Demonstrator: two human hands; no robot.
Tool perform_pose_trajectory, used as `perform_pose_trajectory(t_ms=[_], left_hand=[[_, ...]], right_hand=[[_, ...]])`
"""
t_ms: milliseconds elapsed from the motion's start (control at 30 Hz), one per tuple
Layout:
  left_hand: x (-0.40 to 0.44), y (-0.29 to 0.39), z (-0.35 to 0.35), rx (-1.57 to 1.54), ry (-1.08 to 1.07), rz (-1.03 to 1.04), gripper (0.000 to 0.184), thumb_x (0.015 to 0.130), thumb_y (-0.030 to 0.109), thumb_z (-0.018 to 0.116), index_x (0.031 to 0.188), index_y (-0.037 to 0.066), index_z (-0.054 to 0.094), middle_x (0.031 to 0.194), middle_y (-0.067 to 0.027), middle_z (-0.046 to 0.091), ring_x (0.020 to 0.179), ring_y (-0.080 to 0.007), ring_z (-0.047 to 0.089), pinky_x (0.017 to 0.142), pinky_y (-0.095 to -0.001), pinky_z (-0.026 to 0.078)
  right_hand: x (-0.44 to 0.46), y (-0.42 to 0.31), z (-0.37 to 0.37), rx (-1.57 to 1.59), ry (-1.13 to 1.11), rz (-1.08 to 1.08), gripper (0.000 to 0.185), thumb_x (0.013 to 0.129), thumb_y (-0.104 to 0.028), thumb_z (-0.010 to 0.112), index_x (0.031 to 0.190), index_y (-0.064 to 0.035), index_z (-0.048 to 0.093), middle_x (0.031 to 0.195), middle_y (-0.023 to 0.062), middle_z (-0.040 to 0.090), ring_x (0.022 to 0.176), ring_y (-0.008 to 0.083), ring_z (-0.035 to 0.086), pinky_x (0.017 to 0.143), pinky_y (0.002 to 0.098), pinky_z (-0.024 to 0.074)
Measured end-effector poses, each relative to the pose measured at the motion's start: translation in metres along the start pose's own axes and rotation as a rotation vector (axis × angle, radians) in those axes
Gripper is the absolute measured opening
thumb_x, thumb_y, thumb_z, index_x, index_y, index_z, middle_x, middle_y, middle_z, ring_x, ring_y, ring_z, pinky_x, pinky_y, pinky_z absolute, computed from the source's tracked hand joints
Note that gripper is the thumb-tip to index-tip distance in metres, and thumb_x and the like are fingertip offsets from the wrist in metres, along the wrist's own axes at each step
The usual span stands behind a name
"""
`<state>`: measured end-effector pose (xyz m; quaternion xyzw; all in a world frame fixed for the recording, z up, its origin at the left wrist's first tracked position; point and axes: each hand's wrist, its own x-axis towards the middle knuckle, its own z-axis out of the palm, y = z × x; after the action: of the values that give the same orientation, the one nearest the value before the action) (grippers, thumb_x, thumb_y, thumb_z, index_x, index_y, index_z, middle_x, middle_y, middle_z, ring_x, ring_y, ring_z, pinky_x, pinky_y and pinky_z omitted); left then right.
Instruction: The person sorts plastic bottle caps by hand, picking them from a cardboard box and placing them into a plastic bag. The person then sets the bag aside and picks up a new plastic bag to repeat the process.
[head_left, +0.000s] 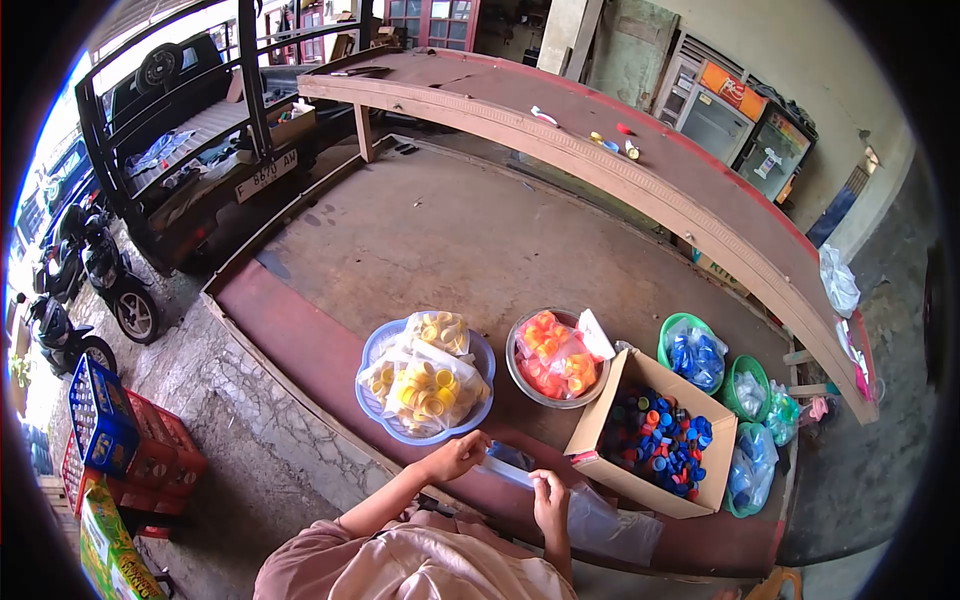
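Between my two hands stretches a clear plastic bag [507, 470], with a whitish folded edge. My left hand [457, 457] is closed on its left end, beside a pale blue basket [372, 408] of bagged yellow and white bottle caps [425, 388]. At the bag's right end, the fingers of my right hand [549, 500] pinch it. More clear plastic bags [615, 528] lie flat just right of that hand. A cardboard box [583, 440] full of loose blue, red and orange caps [660, 440] stands further right.
Behind the box is a metal bowl [513, 375] of bagged orange and red caps. Green baskets [668, 345] with bagged caps stand to the right. A raised wooden shelf [600, 155] spans the table's far side. Stacked crates [165, 450] and motorbikes [120, 285] are at left.
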<state>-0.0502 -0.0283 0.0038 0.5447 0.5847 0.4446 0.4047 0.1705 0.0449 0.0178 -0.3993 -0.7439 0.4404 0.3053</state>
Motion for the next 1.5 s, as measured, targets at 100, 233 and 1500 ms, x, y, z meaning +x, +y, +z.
perform_pose_trajectory(t_ms=[100, 233, 1500], left_hand=[[0.002, -0.003, 0.0, -0.004, -0.012, -0.005, 0.02, 0.086, 0.012, 0.053, 0.104, 0.003, 0.051, 0.076, -0.0099, 0.055, 0.07, -0.0197, 0.055, 0.067, -0.0324, 0.045], [-0.002, 0.018, -0.008, 0.137, -0.072, 0.118, 0.025, 0.082, 0.012, 0.06, 0.104, 0.005, 0.052, 0.078, -0.0093, 0.055, 0.073, -0.0203, 0.054, 0.068, -0.0325, 0.045], [-0.04, 0.015, 0.001, -0.011, -0.022, 0.026, 0.017, 0.087, 0.013, 0.051, 0.1, 0.002, 0.051, 0.076, -0.0127, 0.058, 0.073, -0.0259, 0.059, 0.065, -0.036, 0.045]], right_hand=[[-0.001, -0.005, -0.001, -0.061, -0.026, -0.115, 0.013, 0.077, -0.005, 0.061, 0.091, -0.0037, 0.061, 0.085, 0.0127, 0.061, 0.081, 0.0285, 0.059, 0.073, 0.037, 0.0454], [0.001, -0.004, -0.001, -0.156, -0.051, -0.131, 0.014, 0.074, -0.001, 0.062, 0.088, -0.0012, 0.063, 0.086, 0.0123, 0.061, 0.082, 0.0266, 0.06, 0.074, 0.0354, 0.0467], [-0.029, -0.01, 0.01, 0.038, -0.087, 0.056, 0.014, 0.083, -0.004, 0.051, 0.094, -0.0015, 0.06, 0.08, 0.0135, 0.06, 0.078, 0.0245, 0.059, 0.072, 0.0355, 0.0452]])
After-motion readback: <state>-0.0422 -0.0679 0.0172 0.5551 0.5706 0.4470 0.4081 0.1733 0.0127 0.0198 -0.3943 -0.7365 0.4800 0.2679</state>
